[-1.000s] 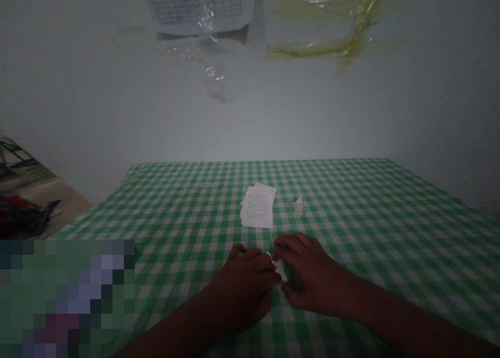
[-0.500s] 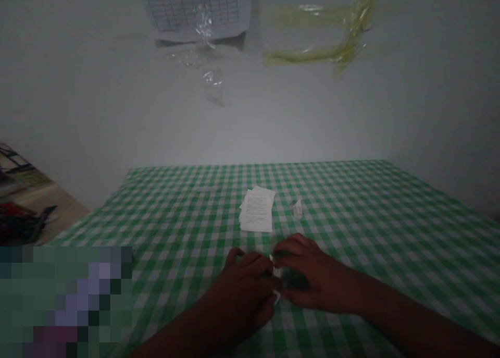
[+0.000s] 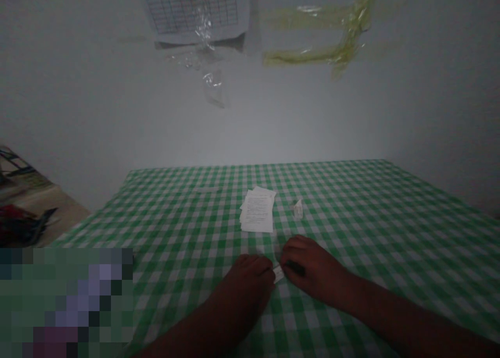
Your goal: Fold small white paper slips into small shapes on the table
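A small piece of white paper [image 3: 278, 274] with faint print shows between my two hands, low over the near part of the table. My left hand [image 3: 252, 280] is closed at its left end, fingers curled and mostly hidden behind the back of the hand. At its right end my right hand [image 3: 307, 264] is closed too, thumb and fingers pinched together. Beyond the hands lies a loose stack of printed white sheets [image 3: 258, 212]. To the right of the stack stands a small folded white paper [image 3: 298, 209].
A green-and-white checked cloth [image 3: 351, 207] covers the table, which meets a pale wall [image 3: 297, 123]. Taped to the wall are a gridded sheet [image 3: 191, 9] and yellow tape strips [image 3: 304, 57]. Red and dark items [image 3: 23, 225] lie left of the table. A pixelated patch hides the lower left.
My fingers have closed in on the paper, which now shows flatter between the hands. The right hand's spread fingers have drawn together. The stack and folded paper have not moved.
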Available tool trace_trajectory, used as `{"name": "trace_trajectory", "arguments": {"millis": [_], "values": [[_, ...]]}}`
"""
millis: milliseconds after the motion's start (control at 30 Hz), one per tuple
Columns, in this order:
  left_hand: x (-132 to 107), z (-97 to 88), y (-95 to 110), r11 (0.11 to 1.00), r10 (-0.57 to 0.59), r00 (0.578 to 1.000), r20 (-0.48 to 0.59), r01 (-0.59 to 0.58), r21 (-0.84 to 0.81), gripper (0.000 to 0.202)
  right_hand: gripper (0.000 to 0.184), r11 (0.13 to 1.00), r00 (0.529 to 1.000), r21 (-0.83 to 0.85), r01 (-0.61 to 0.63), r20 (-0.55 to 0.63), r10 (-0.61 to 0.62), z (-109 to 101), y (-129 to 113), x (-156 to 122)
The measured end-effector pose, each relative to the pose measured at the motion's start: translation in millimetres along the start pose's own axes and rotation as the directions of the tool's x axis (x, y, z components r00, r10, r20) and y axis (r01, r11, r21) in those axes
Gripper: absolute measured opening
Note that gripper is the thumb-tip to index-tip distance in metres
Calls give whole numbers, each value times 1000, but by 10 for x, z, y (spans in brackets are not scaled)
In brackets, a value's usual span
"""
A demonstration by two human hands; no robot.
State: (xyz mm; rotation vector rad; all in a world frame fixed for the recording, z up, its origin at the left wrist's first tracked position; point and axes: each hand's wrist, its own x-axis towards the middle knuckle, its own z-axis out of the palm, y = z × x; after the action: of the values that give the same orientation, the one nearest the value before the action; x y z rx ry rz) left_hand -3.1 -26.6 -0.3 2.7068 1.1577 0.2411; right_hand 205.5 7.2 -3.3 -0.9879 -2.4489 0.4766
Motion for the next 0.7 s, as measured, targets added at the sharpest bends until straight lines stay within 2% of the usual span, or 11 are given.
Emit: {"name": "trace_trajectory", "arguments": {"millis": [200,400,567,700], "values": [[6,-4,34,999,-15,999,41,14,35,11,5,998,998,-32,-62,-13,62,21,-36,-5],[-10,40,-17,997,51,998,21,-52,58,20,11,997,996,26,-68,-58,69,62,47,15],[6,34,-25,996,56,998,29,-58,68,22,11,997,994,27,-73,-79,75,61,78,37],[2,-2,-10,996,54,998,31,-56,71,22,11,993,988,1,-122,-90,122,52,81,52]]}}
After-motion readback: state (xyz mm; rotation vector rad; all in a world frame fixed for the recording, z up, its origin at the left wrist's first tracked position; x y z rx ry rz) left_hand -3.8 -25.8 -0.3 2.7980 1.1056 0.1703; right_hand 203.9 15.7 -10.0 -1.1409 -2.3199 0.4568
